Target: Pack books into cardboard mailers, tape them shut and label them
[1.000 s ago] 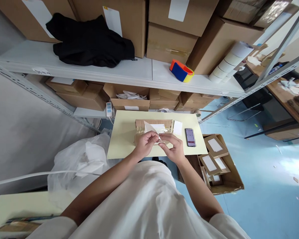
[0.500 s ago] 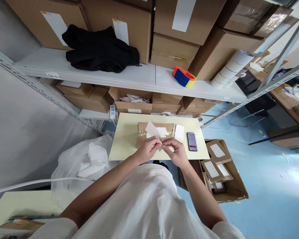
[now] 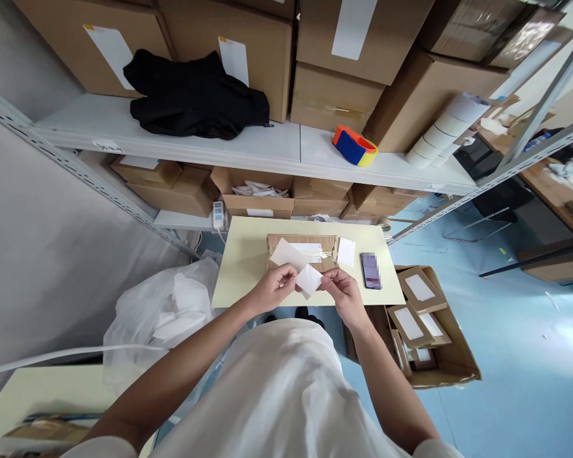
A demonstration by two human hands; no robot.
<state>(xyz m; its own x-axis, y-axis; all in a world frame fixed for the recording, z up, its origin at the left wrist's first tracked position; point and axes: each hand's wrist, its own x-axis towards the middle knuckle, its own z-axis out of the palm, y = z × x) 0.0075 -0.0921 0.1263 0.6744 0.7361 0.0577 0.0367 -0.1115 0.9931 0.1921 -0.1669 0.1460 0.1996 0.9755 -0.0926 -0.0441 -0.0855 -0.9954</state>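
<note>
My left hand (image 3: 271, 289) pinches one side of a white label (image 3: 309, 279) above the small table. At its opposite side, my right hand (image 3: 346, 294) grips a corner between thumb and fingers. A folded-back white face shows between the hands, and a greyish part of the sheet sticks out beyond them. It looks like a sticker partly parted from its backing. Behind it lies a taped cardboard box (image 3: 329, 240) bearing a white label, partly covered by the sheet and hands. Right of the box are a white card (image 3: 346, 252) and a phone (image 3: 371, 271).
The pale yellow table (image 3: 241, 254) stands against a metal shelf (image 3: 258, 149) stacked with cartons. On the right, an open carton (image 3: 465, 356) on the floor holds several labelled boxes. A plastic bag (image 3: 128, 318) with white contents lies to the left.
My hands have moved apart, the right one slightly rightward and the left one leftward. A white, folded-back face of the label now shows between them.
</note>
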